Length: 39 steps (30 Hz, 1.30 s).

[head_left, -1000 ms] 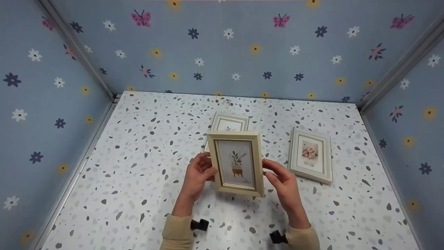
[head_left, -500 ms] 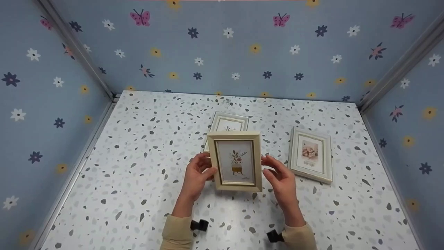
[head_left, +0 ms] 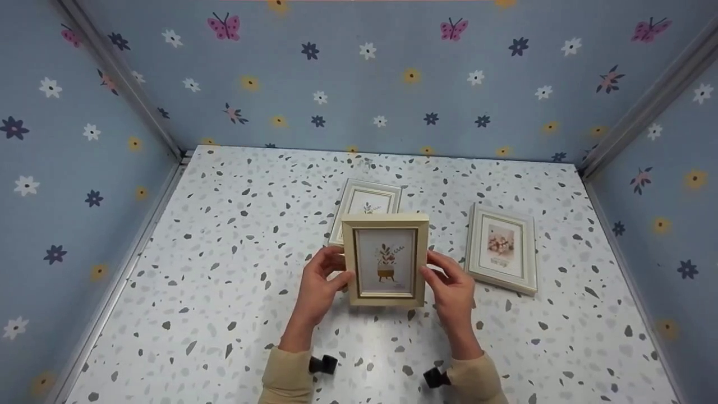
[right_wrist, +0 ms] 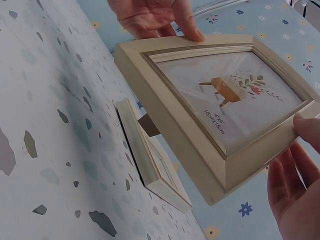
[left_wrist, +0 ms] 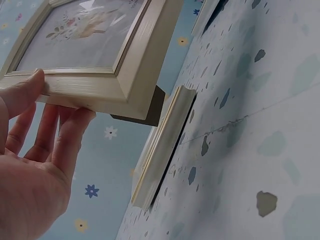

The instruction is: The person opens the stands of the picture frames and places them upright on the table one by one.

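From here I judge the picture frame (head_left: 387,261) light and stiff, its shiny front perhaps fragile, best taken by its side rails (head_left: 422,241). My left hand (head_left: 318,289) and right hand (head_left: 455,292) pinch those, lifting it above the bench (head_left: 224,252); it's cream, gold-lined, with a potted-plant print (right_wrist: 227,100).

I'm holding my left hand (head_left: 317,287) and right hand (head_left: 452,292) midway between the side edges of the table (head_left: 224,258) — both gripping, thumbs (left_wrist: 24,92) pressing in front, fingers (left_wrist: 70,142) curling behind — while my forearms (head_left: 297,335), in tan sleeves (head_left: 287,369), are slanting inward.
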Available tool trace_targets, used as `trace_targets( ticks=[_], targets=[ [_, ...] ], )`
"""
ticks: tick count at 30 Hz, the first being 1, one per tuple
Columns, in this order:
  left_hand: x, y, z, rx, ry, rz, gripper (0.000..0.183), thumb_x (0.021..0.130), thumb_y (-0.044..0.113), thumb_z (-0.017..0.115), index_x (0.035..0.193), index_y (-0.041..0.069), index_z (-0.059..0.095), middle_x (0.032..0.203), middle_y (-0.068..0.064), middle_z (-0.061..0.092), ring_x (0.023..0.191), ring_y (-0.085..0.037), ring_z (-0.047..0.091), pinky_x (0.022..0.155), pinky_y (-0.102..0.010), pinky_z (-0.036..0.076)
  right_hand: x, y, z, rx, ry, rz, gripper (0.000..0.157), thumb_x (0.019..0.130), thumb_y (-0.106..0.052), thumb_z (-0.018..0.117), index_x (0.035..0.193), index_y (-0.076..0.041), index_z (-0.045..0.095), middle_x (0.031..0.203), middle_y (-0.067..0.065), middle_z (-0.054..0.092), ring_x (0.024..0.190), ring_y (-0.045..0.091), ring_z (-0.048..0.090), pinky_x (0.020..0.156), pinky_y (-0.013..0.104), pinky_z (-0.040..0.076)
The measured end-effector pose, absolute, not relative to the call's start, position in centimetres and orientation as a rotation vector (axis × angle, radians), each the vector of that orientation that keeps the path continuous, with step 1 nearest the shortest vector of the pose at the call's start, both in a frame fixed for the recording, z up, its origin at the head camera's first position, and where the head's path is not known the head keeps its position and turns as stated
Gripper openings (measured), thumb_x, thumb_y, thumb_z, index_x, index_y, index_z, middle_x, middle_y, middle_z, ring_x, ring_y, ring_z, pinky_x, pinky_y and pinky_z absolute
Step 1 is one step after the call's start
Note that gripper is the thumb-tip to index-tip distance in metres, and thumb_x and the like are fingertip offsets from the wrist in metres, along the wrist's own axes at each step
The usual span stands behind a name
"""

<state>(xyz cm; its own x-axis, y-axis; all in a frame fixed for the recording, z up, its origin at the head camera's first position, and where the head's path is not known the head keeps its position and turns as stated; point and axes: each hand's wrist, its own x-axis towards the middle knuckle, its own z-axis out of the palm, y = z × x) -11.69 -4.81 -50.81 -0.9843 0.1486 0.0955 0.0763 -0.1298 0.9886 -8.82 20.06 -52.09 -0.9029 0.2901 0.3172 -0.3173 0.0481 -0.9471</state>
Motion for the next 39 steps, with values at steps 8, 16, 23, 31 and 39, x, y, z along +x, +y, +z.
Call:
trace_targets(
  ticks=[8, 16, 23, 31, 39],
  targets=[
    [-11.6, -5.1, -50.5, 0.237, 2.115, 2.308, 0.039, 0.086, -0.006, 0.073, 0.121, -0.003, 0.058, 0.106, -0.019, 0.063, 0.097, -0.029, 0.062, 0.077, -0.032, 0.055, -8.7, 18.6, -50.2, -0.016, -1.902, 1.887, 0.028, 0.085, 0.013, 0.071, 0.112, 0.014, 0.068, 0.112, 0.023, 0.068, 0.103, 0.014, 0.066, 0.088, 0.034, 0.055],
    [-11.6, -6.1, -50.6, 0.151, 2.148, 2.329, 0.038, 0.087, -0.006, 0.072, 0.122, -0.005, 0.058, 0.106, -0.019, 0.063, 0.098, -0.029, 0.061, 0.076, -0.031, 0.056, -9.2, 17.0, -49.9, -0.01, -1.902, 1.92, 0.027, 0.086, 0.009, 0.072, 0.112, 0.012, 0.069, 0.113, 0.024, 0.068, 0.104, 0.016, 0.066, 0.088, 0.036, 0.055],
    [-11.6, -7.6, -50.8, 0.045, 2.266, 2.349, 0.036, 0.088, -0.005, 0.072, 0.122, -0.005, 0.061, 0.108, -0.017, 0.064, 0.1, -0.025, 0.062, 0.085, -0.029, 0.052, -9.5, 15.2, -49.9, 0.023, -1.945, 1.955, 0.026, 0.087, 0.007, 0.071, 0.113, 0.008, 0.07, 0.112, 0.02, 0.07, 0.105, 0.02, 0.067, 0.087, 0.035, 0.056],
    [-11.4, -9.6, -50.9, -0.068, 2.334, 2.438, 0.034, 0.086, -0.008, 0.072, 0.119, -0.009, 0.062, 0.108, -0.019, 0.064, 0.1, -0.021, 0.062, 0.091, -0.031, 0.049, -10.4, 12.9, -50.2, 0.14, -2.002, 1.939, 0.027, 0.088, 0.008, 0.07, 0.115, 0.007, 0.07, 0.113, 0.018, 0.071, 0.104, 0.022, 0.068, 0.085, 0.034, 0.056],
    [-12.4, -11.5, -53.3, -0.251, 2.403, 2.466, 0.036, 0.087, -0.007, 0.072, 0.122, -0.006, 0.062, 0.112, -0.016, 0.064, 0.106, -0.021, 0.059, 0.093, -0.029, 0.047, -12.0, 10.9, -50.0, 0.24, -2.042, 1.89, 0.027, 0.088, 0.01, 0.069, 0.115, 0.01, 0.069, 0.113, 0.021, 0.07, 0.101, 0.03, 0.07, 0.081, 0.034, 0.057]
  ],
)
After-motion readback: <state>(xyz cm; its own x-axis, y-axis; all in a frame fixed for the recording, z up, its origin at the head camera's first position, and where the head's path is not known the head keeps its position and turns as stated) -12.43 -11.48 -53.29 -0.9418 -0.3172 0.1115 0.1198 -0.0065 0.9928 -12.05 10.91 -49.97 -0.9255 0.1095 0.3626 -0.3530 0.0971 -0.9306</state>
